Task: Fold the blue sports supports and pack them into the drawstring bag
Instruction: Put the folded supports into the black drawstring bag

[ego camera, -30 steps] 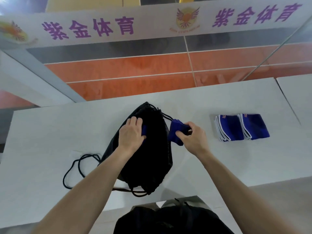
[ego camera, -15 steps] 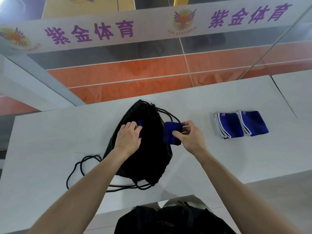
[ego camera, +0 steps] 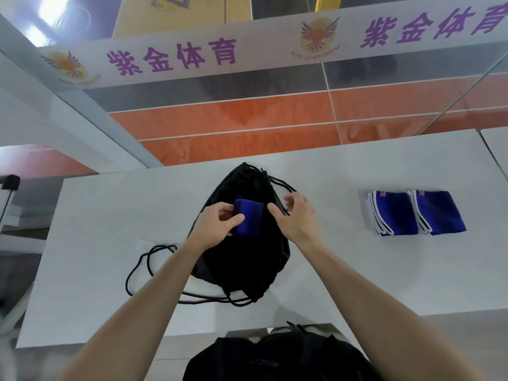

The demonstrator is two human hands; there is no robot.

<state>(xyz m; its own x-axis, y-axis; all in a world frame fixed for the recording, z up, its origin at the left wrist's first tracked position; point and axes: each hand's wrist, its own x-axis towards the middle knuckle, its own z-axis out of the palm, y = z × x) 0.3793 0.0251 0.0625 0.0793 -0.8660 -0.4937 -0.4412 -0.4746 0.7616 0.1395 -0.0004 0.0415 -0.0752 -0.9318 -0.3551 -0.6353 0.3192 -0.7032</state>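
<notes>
A white bench [ego camera: 110,215] stands beside a second one [ego camera: 498,145] on its right. Behind them a white banner [ego camera: 275,55] carries purple characters and winged emblems. Below it are a grey band [ego camera: 192,93] and an orange surface [ego camera: 247,122] with white lines. Bright light [ego camera: 59,9] glares at the upper left.

White table [ego camera: 110,215] spread across centre. Banner [ego camera: 261,55] with purple characters, winged emblem [ego camera: 319,34] hung at 12 o'clock; orange floor [ego camera: 247,125] seen beneath.

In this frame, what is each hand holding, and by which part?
The left hand grips a folded blue support by its left end, over the drawstring bag. The right hand holds nothing; its fingers are relaxed beside the support's right edge.
</notes>
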